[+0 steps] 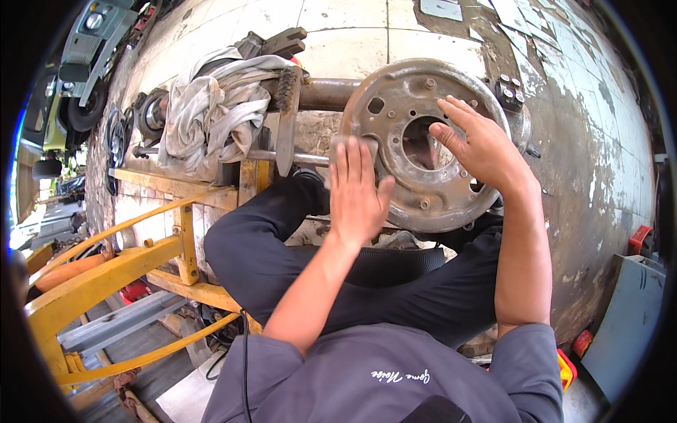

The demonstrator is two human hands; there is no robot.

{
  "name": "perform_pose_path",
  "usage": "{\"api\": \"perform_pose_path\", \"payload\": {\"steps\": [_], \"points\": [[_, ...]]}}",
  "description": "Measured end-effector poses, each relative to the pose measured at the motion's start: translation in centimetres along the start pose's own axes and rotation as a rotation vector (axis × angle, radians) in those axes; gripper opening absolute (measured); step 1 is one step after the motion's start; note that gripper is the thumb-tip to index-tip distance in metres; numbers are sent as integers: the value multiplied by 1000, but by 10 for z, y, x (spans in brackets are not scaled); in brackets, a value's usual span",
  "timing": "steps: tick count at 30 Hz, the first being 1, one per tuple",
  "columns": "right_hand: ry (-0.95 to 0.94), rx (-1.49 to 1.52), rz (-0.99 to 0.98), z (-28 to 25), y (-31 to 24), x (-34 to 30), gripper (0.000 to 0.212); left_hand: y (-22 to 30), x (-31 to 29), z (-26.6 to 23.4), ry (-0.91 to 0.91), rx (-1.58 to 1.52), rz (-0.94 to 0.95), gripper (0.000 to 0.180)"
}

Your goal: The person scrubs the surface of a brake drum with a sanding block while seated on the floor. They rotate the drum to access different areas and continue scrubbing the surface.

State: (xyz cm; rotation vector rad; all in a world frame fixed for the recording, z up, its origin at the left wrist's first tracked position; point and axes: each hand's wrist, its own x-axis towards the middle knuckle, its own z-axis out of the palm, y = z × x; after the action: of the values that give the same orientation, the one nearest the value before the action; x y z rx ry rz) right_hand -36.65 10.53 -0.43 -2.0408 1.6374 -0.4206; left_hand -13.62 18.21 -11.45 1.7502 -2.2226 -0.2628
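Observation:
A round, worn metal brake backing plate [448, 201] with a large centre hole stands in front of me at the end of an axle tube [324, 94]. My left hand [358, 194] presses a greyish-brown sheet, like sandpaper [370, 143], against the plate's left side. Its fingers lie straight over the sheet and the thumb stands out. Most of the sheet is hidden under the palm. My right hand [486, 144] is over the plate's upper right, fingers stretched out and thumb apart, with nothing in it. Whether it touches the plate I cannot tell.
A wire brush [288, 127] with a wooden handle leans across the axle, beside a crumpled grey cloth [218, 106]. Yellow metal framing [151, 257] fills the lower left. A blue-grey metal box [631, 317] stands at right. My folded legs sit close under the plate.

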Motion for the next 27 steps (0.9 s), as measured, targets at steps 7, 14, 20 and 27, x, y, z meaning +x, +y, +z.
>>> {"api": "perform_pose_path", "payload": {"steps": [7,14,20,27], "points": [[13,-29,27,2,-5,-5,62,-25,37,3,59,-43,7,78],[6,-10,-25,8,-13,5,64,-22,27,4,72,-45,19,81],[90,-10,1,5,5,16,57,-18,25,6,60,-76,-13,79],[270,-203,-144,36,39,94,45,-16,31,8,50,-3,5,77]]}}
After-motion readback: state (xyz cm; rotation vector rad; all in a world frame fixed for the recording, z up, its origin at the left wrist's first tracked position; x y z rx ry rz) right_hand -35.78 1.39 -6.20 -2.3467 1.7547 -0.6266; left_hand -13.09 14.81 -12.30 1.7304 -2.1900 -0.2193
